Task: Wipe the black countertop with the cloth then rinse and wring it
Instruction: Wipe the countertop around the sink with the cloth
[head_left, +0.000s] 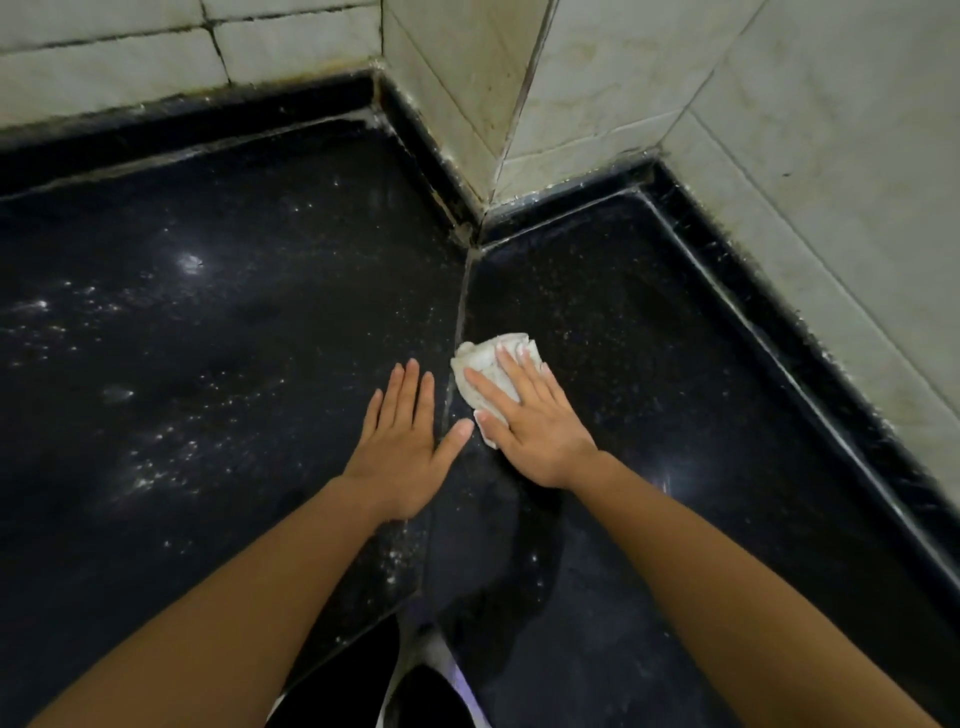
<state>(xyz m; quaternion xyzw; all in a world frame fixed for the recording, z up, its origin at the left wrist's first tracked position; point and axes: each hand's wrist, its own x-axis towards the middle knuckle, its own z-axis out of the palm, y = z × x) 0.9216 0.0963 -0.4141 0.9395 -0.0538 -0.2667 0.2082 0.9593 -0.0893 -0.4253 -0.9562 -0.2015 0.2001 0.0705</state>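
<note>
A crumpled white cloth (480, 364) lies on the black countertop (649, 338), just right of the seam between two slabs. My right hand (530, 421) presses flat on the cloth with straight fingers, covering its lower right part. My left hand (402, 441) rests flat on the counter to the left of the seam, fingers straight, its thumb tip close to the cloth's lower corner. The left slab carries many pale specks and wet glints.
Pale tiled walls (805, 156) close in the counter at the back and right, with a wall corner (488, 171) jutting into it. A raised black rim (769, 332) runs along the walls. The counter's front edge lies near the bottom, with the floor below.
</note>
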